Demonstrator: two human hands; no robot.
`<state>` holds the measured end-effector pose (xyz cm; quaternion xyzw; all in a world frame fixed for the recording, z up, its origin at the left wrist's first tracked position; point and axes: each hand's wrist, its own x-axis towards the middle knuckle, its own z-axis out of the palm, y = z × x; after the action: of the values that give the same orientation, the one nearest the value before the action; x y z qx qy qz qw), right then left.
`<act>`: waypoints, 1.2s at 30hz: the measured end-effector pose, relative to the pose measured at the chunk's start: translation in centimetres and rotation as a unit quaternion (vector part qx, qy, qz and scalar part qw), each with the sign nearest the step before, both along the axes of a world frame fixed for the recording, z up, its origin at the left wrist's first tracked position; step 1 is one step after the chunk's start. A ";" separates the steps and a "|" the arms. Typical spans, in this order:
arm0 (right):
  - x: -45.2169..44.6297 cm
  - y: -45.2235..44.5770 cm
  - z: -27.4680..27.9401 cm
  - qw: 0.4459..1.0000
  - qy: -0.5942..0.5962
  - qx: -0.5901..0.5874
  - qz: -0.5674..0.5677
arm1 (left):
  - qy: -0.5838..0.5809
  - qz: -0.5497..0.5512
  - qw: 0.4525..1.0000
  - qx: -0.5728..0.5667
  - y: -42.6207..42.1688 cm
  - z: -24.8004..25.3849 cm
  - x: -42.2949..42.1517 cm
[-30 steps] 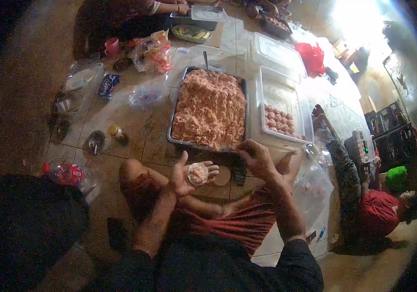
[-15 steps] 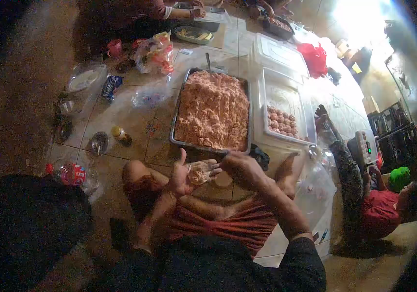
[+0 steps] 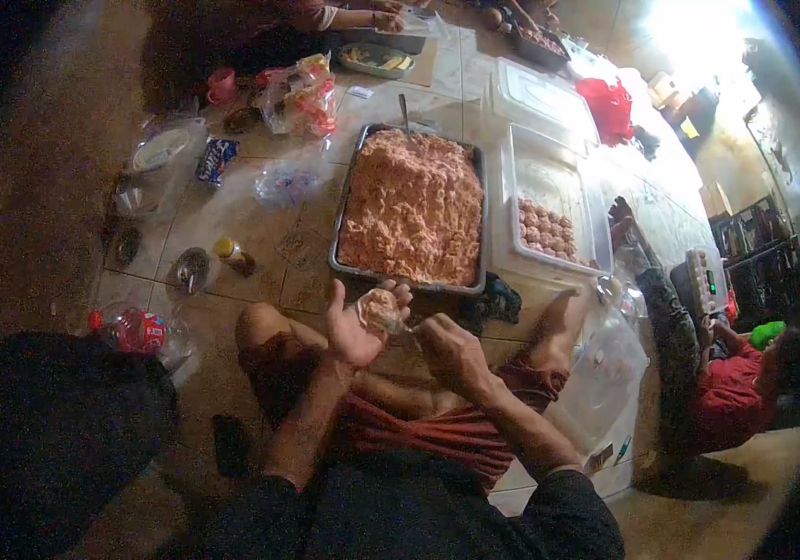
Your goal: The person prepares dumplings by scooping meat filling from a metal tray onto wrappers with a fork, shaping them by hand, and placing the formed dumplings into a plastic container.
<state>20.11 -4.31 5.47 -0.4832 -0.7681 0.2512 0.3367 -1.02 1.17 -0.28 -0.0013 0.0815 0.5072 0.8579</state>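
Note:
My left hand (image 3: 358, 331) is palm up below the tray, thumb spread and fingers slightly curled. A flattened lump of ground meat mixture (image 3: 379, 310) rests on its palm and fingers, with something clear and shiny, like plastic film, around it. Beside it, my right hand (image 3: 451, 353) is closed, its fingertips at the edge of the lump; what it grips is too small to make out. Ahead stands a dark-rimmed tray (image 3: 334, 245) heaped with ground meat mixture (image 3: 411, 210). A spoon handle (image 3: 403, 110) sticks up at its far edge.
A clear plastic box (image 3: 509, 219) holds rows of meatballs (image 3: 546, 231). Left are a yellow-capped jar (image 3: 230, 252), a plastic bottle (image 3: 139, 331) and a blue packet (image 3: 217, 161). A plastic bag (image 3: 600, 373) lies right. Other people sit at the far side and right.
My left hand has tilted upward and its fingers have curled around the lump. My right hand has moved down and closer to it. The view has shifted slightly.

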 end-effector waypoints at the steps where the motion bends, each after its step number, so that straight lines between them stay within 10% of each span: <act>1: 0.3 0.0 0.2 1.000 -0.025 -0.009 0.006 | -0.008 -0.013 1.000 0.005 0.0 0.7 0.0; 36: -1.6 -4.0 -0.6 0.980 0.116 -0.152 -0.063 | -0.079 -0.028 0.996 -0.038 -1.6 0.5 1.7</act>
<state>18.49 -8.32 4.87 -0.5437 -0.6449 0.3977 0.3611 0.68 -0.40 0.27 -0.0715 0.0328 0.4777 0.8750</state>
